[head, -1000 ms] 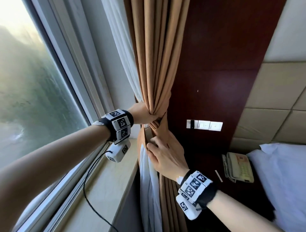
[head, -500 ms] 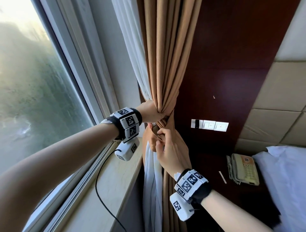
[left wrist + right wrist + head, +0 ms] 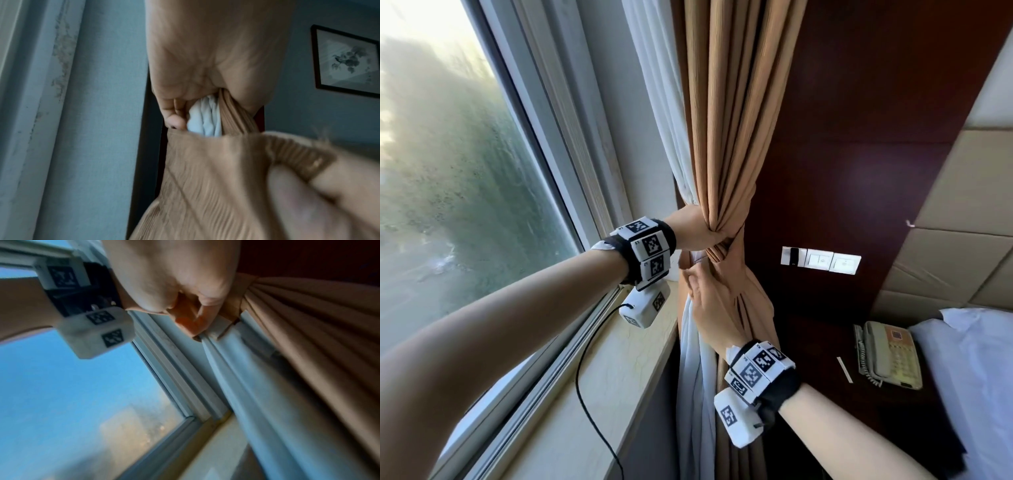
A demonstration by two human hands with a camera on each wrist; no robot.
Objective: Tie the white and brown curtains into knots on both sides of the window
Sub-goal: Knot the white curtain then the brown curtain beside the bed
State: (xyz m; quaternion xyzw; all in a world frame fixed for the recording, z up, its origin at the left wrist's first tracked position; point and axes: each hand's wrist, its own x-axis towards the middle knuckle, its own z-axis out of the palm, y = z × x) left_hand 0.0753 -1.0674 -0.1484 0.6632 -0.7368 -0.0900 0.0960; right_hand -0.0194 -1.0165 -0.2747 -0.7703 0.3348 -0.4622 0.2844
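Nearest us, our right hand [image 3: 714,308] reaches up from below with its fingers [image 3: 202,311] curled onto a fold of the brown curtain [image 3: 726,137] just under the gathered point; the wrist view shows the fingertips pinching brown cloth. Directly above it, our left hand [image 3: 697,229] closes round the bunched curtains, squeezing them into a narrow waist, and its wrist view shows the white curtain [image 3: 205,116] bundled inside the grip beside brown pleats. A brown band of cloth wraps across the bundle right under that fist, and the loose lengths hang down past the marble windowsill [image 3: 599,394], white on the window side, brown against the dark wood panel [image 3: 859,154]. Farther off, a row of wall switches [image 3: 822,260] sits on that panel, a beige telephone [image 3: 890,356] lies on the dark bedside table, and a white pillow [image 3: 976,377] shows at the right edge.
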